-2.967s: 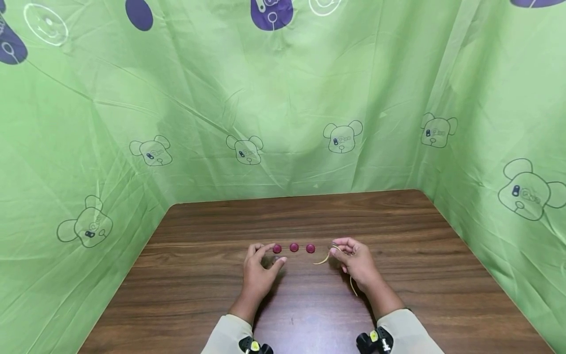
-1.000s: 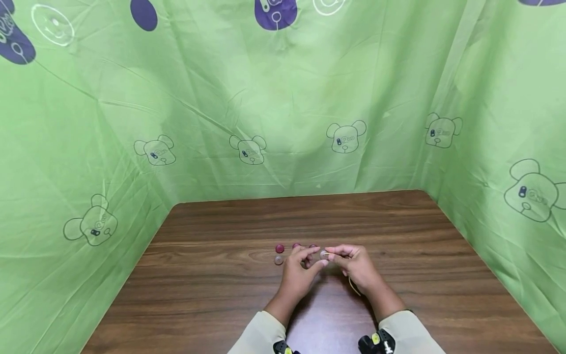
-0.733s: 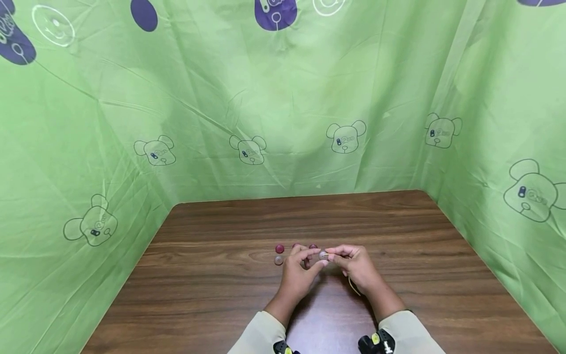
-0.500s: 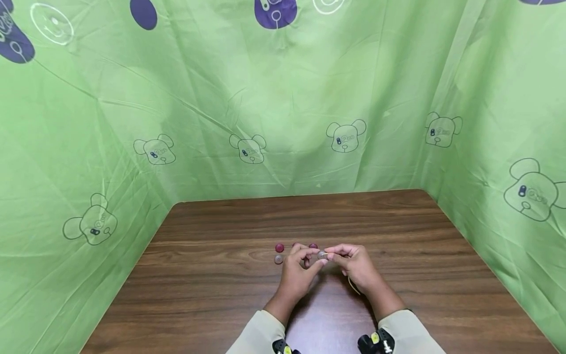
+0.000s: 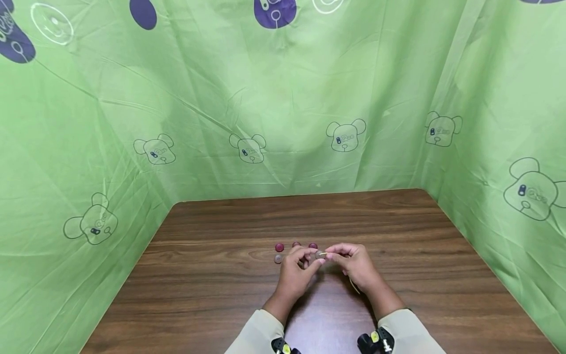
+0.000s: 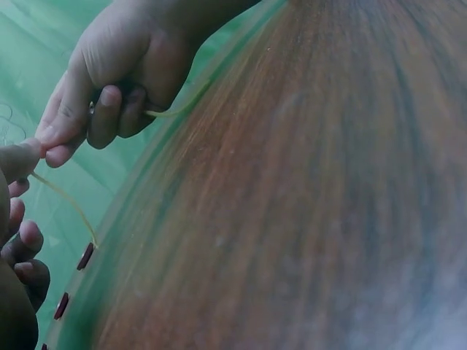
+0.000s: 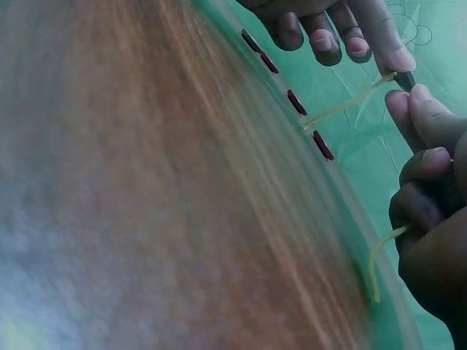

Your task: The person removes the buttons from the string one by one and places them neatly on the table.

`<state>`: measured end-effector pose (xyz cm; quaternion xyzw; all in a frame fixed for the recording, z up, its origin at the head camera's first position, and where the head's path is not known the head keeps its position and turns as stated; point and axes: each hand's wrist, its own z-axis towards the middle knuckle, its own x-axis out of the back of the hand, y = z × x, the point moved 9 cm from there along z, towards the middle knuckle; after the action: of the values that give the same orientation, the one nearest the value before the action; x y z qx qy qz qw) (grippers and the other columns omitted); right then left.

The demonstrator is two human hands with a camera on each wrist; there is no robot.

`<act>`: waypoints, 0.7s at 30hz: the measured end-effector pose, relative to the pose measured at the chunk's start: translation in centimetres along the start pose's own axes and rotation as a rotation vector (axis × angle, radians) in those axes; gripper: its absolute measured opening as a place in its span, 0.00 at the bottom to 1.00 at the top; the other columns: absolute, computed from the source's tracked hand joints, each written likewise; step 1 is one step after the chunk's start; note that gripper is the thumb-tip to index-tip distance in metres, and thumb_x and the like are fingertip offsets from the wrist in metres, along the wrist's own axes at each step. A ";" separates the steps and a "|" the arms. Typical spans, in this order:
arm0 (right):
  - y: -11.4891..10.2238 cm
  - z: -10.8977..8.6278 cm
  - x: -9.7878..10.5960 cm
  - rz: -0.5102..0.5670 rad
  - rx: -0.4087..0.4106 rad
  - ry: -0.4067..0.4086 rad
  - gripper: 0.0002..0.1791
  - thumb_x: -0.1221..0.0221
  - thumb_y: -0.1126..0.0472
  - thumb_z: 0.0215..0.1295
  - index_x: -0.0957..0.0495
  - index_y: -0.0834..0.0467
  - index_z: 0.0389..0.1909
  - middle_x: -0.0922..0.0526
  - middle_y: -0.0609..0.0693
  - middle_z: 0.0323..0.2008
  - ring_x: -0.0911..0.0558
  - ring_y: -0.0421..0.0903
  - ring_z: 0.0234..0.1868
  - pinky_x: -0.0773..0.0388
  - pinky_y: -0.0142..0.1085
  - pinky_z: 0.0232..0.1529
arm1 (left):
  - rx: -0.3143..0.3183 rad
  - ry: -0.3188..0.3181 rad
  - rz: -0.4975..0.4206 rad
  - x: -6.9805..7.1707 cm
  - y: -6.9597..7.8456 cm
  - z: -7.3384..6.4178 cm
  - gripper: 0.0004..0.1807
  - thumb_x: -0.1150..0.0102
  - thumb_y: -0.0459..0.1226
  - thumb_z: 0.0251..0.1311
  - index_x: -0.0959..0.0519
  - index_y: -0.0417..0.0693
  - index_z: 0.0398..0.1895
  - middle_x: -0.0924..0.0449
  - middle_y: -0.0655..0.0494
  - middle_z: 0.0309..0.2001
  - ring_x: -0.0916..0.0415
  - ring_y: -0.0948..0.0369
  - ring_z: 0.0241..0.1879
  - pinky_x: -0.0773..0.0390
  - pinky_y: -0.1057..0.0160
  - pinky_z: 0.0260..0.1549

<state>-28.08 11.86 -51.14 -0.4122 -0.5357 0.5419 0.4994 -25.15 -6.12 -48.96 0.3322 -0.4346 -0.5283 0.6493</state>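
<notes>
In the head view my left hand (image 5: pixel 293 275) pinches a grey-brown button (image 5: pixel 319 254) between thumb and forefinger. From the other side my right hand (image 5: pixel 355 263) meets it, thumb and forefinger pinching a thin yellow string (image 5: pixel 324 253) at the button's face. The right wrist view has the button (image 7: pixel 404 80) edge-on between the two hands' fingertips, with one length of string (image 7: pixel 350 100) hanging from it down to the table. Another length of string (image 7: pixel 374 273) trails from my right hand's curled lower fingers. Whether the string passes through a buttonhole cannot be made out.
Just beyond the left hand, three purple-red buttons, the leftmost (image 5: pixel 279 247) most visible, lie in a row on the brown wooden table (image 5: pixel 212 295). A second grey button (image 5: pixel 278 258) lies nearer than that one. Green printed cloth (image 5: pixel 292 98) hangs around the table.
Since three seconds ago my left hand has left the grey button at the left and moved right to the button by my right hand. Lately that button has shifted slightly left.
</notes>
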 end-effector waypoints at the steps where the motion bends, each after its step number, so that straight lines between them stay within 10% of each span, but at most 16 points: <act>1: 0.0 0.0 0.0 0.003 -0.001 0.002 0.11 0.30 0.68 0.71 0.13 0.73 0.45 0.11 0.37 0.28 0.32 0.34 0.18 0.35 0.27 0.18 | -0.002 -0.002 -0.001 0.0 0.0 0.0 0.11 0.20 0.32 0.60 0.09 0.40 0.45 0.18 0.36 0.35 0.24 0.59 0.29 0.26 0.75 0.32; 11: -0.4 -0.1 -0.1 0.026 0.010 -0.008 0.11 0.34 0.67 0.76 0.17 0.75 0.45 0.10 0.45 0.31 0.31 0.35 0.18 0.33 0.28 0.19 | 0.003 -0.014 -0.016 0.4 -0.6 -0.1 0.12 0.20 0.32 0.61 0.09 0.41 0.47 0.19 0.44 0.28 0.28 0.72 0.28 0.27 0.76 0.30; 21: -0.3 -0.1 0.0 0.054 -0.006 0.008 0.11 0.36 0.67 0.77 0.20 0.75 0.45 0.10 0.52 0.33 0.32 0.35 0.18 0.34 0.27 0.19 | -0.136 0.027 0.031 1.8 -0.1 -0.2 0.10 0.19 0.31 0.58 0.08 0.44 0.42 0.26 0.47 0.22 0.34 0.71 0.24 0.32 0.75 0.24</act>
<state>-27.94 11.88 -50.80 -0.4302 -0.5240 0.5520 0.4854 -24.90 -7.89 -48.75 0.2878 -0.3938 -0.5420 0.6844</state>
